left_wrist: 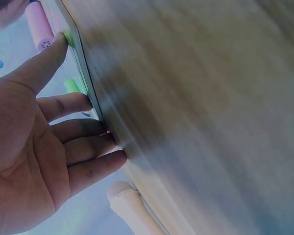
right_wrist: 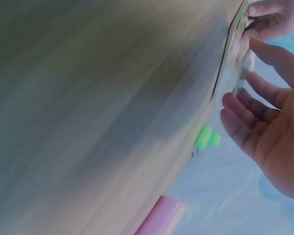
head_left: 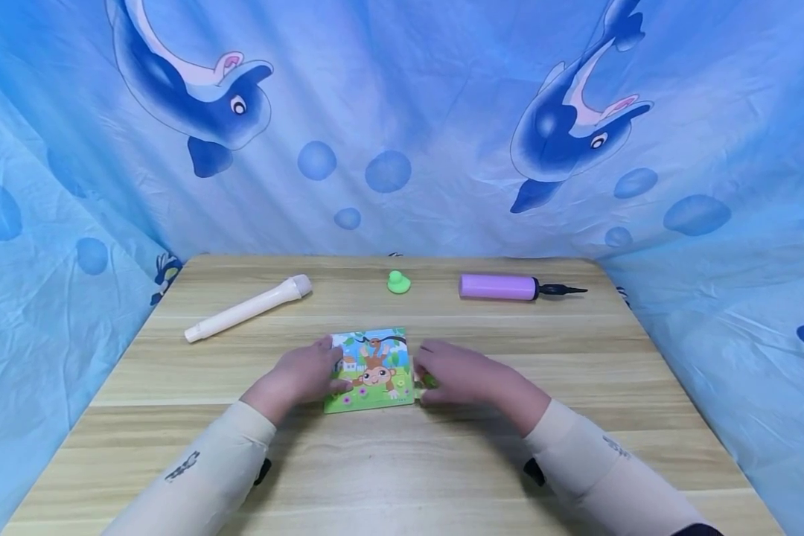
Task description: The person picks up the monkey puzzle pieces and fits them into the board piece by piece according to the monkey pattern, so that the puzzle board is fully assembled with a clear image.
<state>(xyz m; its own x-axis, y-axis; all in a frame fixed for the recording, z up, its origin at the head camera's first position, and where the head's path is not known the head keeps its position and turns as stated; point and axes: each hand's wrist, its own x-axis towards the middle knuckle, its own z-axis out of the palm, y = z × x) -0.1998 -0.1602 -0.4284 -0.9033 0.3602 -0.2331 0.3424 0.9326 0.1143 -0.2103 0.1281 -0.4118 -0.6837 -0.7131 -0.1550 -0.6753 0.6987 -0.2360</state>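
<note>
A square picture board [head_left: 373, 376] with a cartoon monkey hanging from a branch lies mid-table. My left hand [head_left: 303, 378] rests at its left side, fingertips on the edge; the left wrist view shows the thumb [left_wrist: 59, 46] and fairly straight fingers along the board's rim. By the right edge, my right hand [head_left: 458, 374] pinches a small flat picture piece [head_left: 427, 380] between thumb and fingers. In the right wrist view this piece [right_wrist: 244, 73] stands on edge, its face mostly hidden, close to the board.
Behind the board sits a small green knobbed object [head_left: 398, 282]. A white toy microphone [head_left: 248, 307] lies at the back left, a purple hand pump [head_left: 499, 287] with a black nozzle at the back right. A blue dolphin-print curtain [head_left: 402, 112] surrounds the wooden table [head_left: 375, 476].
</note>
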